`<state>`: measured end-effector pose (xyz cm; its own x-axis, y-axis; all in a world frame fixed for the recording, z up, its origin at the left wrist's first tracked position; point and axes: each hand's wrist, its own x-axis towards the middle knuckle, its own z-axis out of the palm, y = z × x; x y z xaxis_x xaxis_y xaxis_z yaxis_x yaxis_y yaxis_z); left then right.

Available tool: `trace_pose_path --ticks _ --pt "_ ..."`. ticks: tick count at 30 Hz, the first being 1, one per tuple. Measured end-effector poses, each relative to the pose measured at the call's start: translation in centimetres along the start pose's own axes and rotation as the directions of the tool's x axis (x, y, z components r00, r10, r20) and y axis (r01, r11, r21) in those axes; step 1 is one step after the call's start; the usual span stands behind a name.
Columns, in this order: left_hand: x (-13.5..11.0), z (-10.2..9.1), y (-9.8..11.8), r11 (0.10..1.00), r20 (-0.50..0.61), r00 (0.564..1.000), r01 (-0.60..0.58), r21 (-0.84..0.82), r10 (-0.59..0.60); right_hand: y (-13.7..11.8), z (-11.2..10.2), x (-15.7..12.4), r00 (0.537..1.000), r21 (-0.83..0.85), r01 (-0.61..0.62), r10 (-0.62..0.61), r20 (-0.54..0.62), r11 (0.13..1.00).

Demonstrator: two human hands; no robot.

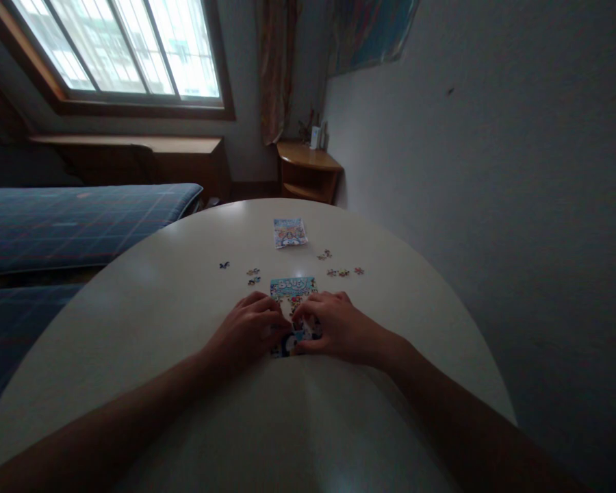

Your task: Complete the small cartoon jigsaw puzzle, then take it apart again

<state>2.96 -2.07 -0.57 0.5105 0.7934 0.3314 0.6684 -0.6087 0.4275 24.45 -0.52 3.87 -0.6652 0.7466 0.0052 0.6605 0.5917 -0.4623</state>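
Observation:
A partly assembled jigsaw puzzle (293, 285) lies flat on the table in front of me, with a light-blue lettered strip at its top and gaps in its middle. My left hand (254, 323) rests along its left side, fingers curled and closed on the puzzle's edge. From the right, my right hand (336, 325) reaches over it, thumb and fingers bent together at a jigsaw piece (308, 329) in the lower right part. The hands hide much of the puzzle's sides. Both sets of fingertips are close together over the middle.
Loose jigsaw pieces lie beyond the puzzle, some at the left (253, 276) and others at the right (339, 272). Farther back is a small printed packet (290, 233). The round white table (185, 294) stands beside a wall (467, 185) and a plaid mattress (82, 222).

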Motion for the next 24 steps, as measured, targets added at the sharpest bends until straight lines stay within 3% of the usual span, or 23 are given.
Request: trace_pose_path --ticks 4,7,10,14,16,19,24 --pt "-0.1 -0.1 0.3 0.996 0.01 0.997 -0.079 0.05 0.079 0.1 0.0 -0.1 1.0 -0.01 0.017 -0.017 -0.007 1.0" --pt "0.1 -0.4 -0.3 0.993 -0.024 0.997 -0.07 0.092 0.073 0.3 0.0 -0.1 1.0 -0.005 0.028 -0.029 -0.012 1.0" --pt "0.3 -1.4 -2.5 0.981 -0.164 0.985 0.079 0.177 -0.05 0.6 -0.4 -0.1 0.999 0.013 0.014 -0.014 -0.031 1.0" --pt "0.0 -3.3 -7.4 0.885 -0.327 0.908 0.362 0.294 -0.263 1.3 -1.0 0.0 0.995 0.009 -0.029 0.03 -0.098 1.0" --pt "-0.2 -3.9 -9.7 0.846 -0.294 0.895 0.424 0.325 -0.336 1.6 -1.2 0.1 0.991 0.004 -0.042 0.042 -0.128 0.999" --pt "-0.2 -4.1 -11.5 0.858 -0.184 0.917 0.397 0.327 -0.354 2.0 -1.1 0.2 0.988 0.0 -0.046 0.046 -0.147 0.999" --pt "0.1 -4.1 -10.0 0.884 -0.151 0.935 0.353 0.307 -0.321 2.1 -1.0 0.1 0.988 -0.011 -0.05 0.048 -0.144 0.999"
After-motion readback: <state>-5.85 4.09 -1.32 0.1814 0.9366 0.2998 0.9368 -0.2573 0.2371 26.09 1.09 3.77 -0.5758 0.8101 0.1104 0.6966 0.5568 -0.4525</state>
